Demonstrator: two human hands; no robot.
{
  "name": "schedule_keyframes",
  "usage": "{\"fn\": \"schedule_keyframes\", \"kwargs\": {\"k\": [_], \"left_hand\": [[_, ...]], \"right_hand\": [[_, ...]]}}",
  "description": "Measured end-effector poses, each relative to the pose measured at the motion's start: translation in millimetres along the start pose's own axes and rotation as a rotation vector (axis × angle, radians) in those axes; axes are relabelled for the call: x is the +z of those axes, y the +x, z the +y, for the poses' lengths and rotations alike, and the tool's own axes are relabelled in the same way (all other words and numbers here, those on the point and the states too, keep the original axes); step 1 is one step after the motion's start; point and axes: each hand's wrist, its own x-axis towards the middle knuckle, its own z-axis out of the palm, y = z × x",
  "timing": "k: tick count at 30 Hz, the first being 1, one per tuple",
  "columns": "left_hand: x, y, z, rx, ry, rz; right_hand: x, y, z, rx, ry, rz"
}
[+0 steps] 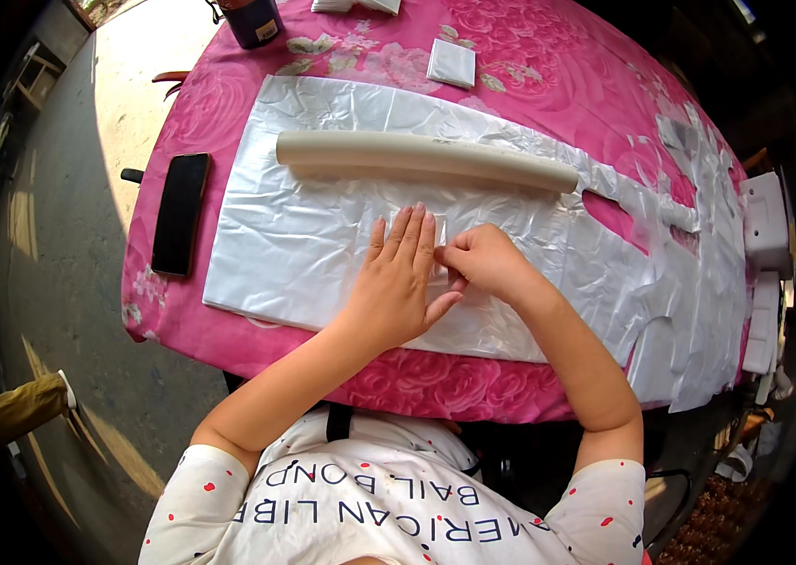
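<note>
Sheets (304,254) of thin, glossy white plastic with cut handle openings, laid flat under the long, smooth, pale-beige round tube (426,158) and reaching past both of its ends. Seem very light, limp and slippery, likely to crease, slide or cling rather than keep a shape; probably weakest at the narrow white plastic handle strips (638,200) right of the tube. Best taken by a loose edge on the near side of the tube, between thumb and fingertip, with a flat palm pressing beside it. On that same near side of the tube: left hand (395,282), bare and open, fingers straight, thumb spread, palm down on the plastic, with nothing grasped; right hand (487,264), bare, thumb and forefinger closed in a pinch just beside those fingers, perhaps on a fold of film, but cannot tell. Left of the tube, a flat black rectangular phone (181,215).
</note>
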Motion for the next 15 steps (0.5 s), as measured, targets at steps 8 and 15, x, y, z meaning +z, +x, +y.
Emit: {"fn": "schedule_keyframes", "kwargs": {"k": [8, 15], "left_hand": [[16.7, -5.4, -4.5, -0.074, 0.016, -0.026], [8.3, -9.5, -6.2, -0.005, 0.04, -0.003]], "right_hand": [[13.4, -11.5, -1.9, -0.102, -0.256, 0.174], [-2.6, -30.6, 1.5, -0.177, -0.778, 0.286]]}}
